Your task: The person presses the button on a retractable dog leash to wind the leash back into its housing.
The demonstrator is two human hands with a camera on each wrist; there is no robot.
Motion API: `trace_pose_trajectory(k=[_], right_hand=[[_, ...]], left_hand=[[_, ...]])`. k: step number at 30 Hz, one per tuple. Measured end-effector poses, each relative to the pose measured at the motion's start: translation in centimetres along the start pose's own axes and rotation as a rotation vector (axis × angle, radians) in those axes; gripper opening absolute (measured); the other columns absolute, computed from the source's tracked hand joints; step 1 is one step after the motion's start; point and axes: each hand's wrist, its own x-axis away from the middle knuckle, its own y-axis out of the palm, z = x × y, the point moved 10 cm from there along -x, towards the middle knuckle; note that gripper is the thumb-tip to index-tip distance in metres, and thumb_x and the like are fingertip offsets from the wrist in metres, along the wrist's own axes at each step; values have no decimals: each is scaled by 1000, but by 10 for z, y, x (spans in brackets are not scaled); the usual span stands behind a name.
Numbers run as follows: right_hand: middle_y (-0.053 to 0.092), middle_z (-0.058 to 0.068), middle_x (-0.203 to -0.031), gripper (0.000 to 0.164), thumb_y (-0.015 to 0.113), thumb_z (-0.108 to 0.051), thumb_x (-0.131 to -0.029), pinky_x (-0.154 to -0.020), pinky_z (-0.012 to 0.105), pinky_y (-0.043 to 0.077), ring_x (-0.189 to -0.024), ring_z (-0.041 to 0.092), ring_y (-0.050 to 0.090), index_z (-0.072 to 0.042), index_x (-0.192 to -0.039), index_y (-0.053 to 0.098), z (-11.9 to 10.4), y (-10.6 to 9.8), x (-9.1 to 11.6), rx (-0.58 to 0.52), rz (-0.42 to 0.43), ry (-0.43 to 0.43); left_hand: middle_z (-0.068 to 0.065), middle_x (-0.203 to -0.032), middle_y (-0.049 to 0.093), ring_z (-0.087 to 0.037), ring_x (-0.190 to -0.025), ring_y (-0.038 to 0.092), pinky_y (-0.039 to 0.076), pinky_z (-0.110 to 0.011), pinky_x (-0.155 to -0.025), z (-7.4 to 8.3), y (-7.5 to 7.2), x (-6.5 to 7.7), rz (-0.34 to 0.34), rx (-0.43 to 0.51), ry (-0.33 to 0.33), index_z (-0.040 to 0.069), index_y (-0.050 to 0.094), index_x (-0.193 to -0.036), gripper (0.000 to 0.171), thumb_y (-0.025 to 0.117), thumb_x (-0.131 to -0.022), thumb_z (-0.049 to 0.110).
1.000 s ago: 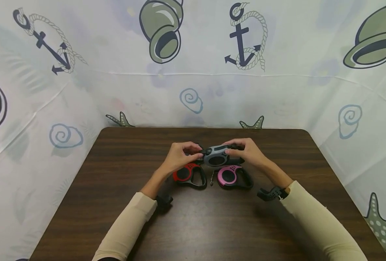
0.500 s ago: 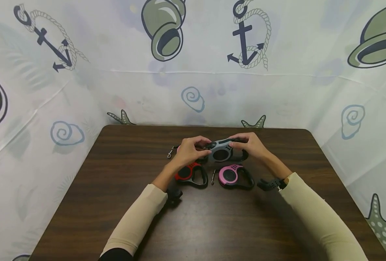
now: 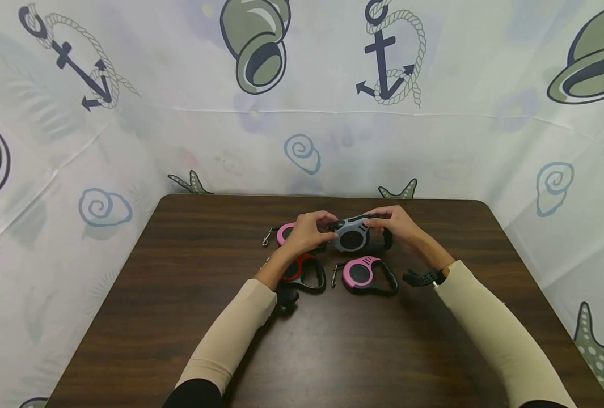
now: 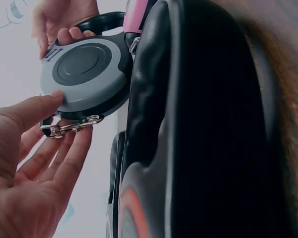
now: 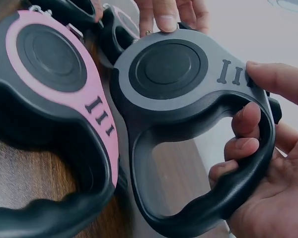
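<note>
A grey retractable dog leash (image 3: 351,240) with a black handle is held between both hands above the far part of the table. My right hand (image 3: 395,222) grips it, fingers curled through the handle loop and thumb on the grey casing (image 5: 216,47). At its other end my left hand (image 3: 309,232) pinches the casing, thumb on the face and fingers beneath, by the metal clip (image 4: 72,128). A red retractable leash (image 3: 302,272) lies below the left hand, partly covered by that wrist. Right of it lies a pink retractable leash (image 3: 359,273).
Another pink leash (image 3: 284,232), its clip (image 3: 267,237) pointing left, lies behind the left hand and is partly hidden. The brown wooden table (image 3: 373,357) ends at a patterned cloth backdrop (image 3: 220,136).
Both hands have shifted right and slightly away with the grey leash, the left hand farther. The pink leash behind the left hand has come into view. The red and front pink leashes stay put.
</note>
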Motion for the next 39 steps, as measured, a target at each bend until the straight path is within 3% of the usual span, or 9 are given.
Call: trace_pose_trajectory(k=[5,12,17,24,32,36,39], right_hand=[[61,2,-80,36,71,-16,-103,-80,34,45,-76,18,54,10,-127,69,11,-2,-6,-23,-3,42],[63,1,-85,37,72,-17,-102,-82,35,44,-81,19,56,9,-128,68,14,-5,-12,15,20,35],[68,0,-99,40,78,-13,-98,-84,31,46,-94,19,56,9,-130,67,18,-8,-16,66,50,39],[65,19,-125,47,80,-15,-96,-90,25,48,-107,23,56,6,-135,65,32,-10,-20,95,64,98],[60,25,-139,55,79,-20,-97,-99,30,44,-115,26,53,7,-142,61,45,-10,-20,127,84,154],[63,24,-136,53,80,-22,-97,-94,31,43,-113,26,54,6,-139,64,47,-9,-20,196,106,143],[67,20,-122,49,79,-21,-97,-87,28,44,-104,24,56,7,-135,67,46,-10,-21,266,123,116]], left_hand=[[-11,-116,78,-24,-104,74,58,-38,-90,-3,5,-5,-19,-30,-26,5,73,-125,37,85,-91,12],[-11,-119,77,-26,-107,72,57,-41,-93,-8,5,-7,-4,-85,-87,6,72,-129,42,86,-91,13],[-13,-121,75,-27,-108,69,56,-42,-94,-10,8,-9,-19,-130,-100,5,70,-134,48,87,-90,14],[-14,-123,74,-28,-104,69,55,-42,-90,-11,14,-13,-69,-182,-93,2,67,-138,54,87,-90,14],[-14,-130,72,-28,-114,69,55,-43,-98,-16,20,-17,-107,-211,-114,3,66,-140,54,86,-91,18],[-14,-132,72,-29,-119,69,54,-42,-102,-19,22,-17,-126,-223,-130,2,66,-139,53,85,-92,18],[-14,-133,72,-29,-123,68,54,-42,-104,-19,24,-18,-141,-227,-133,0,67,-138,52,85,-92,17]])
